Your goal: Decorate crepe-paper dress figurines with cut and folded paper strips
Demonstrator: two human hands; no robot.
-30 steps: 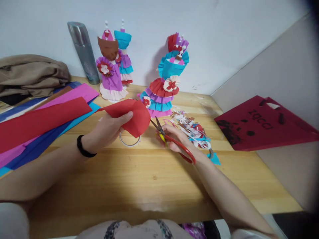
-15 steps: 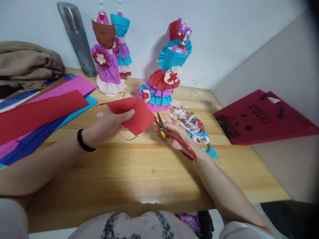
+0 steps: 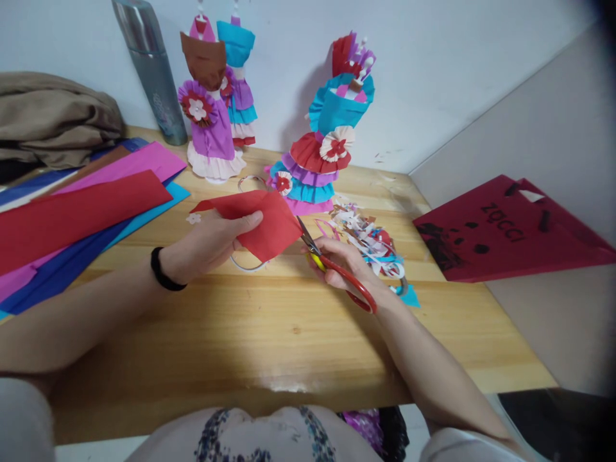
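A folded piece of red paper point(image 3: 269, 224) is pinched between the thumb and fingers of my left hand point(image 3: 216, 240), held above the table. My right hand point(image 3: 344, 260) grips red-handled scissors point(image 3: 349, 279), whose blades point up and left at the paper's right corner. Whether the blades touch the paper I cannot tell. Something small and yellow point(image 3: 317, 260) shows by the scissors' pivot, under my right fingers. Below the red paper, part of a white ring point(image 3: 248, 266) lies on the wood.
Paper-dressed figures point(image 3: 212, 128) stand at the back, with another tiered one point(image 3: 317, 154) at centre. Paper scraps point(image 3: 366, 237) lie right of it. Coloured sheets point(image 3: 86, 212), a thermos point(image 3: 154, 77) and brown cloth point(image 3: 52, 115) are on the left; a red bag point(image 3: 510, 231) is on the right.
The scissors' blades have shifted slightly up and left, closer to the paper's right corner. My left hand keeps its hold on the red paper, almost unmoved.
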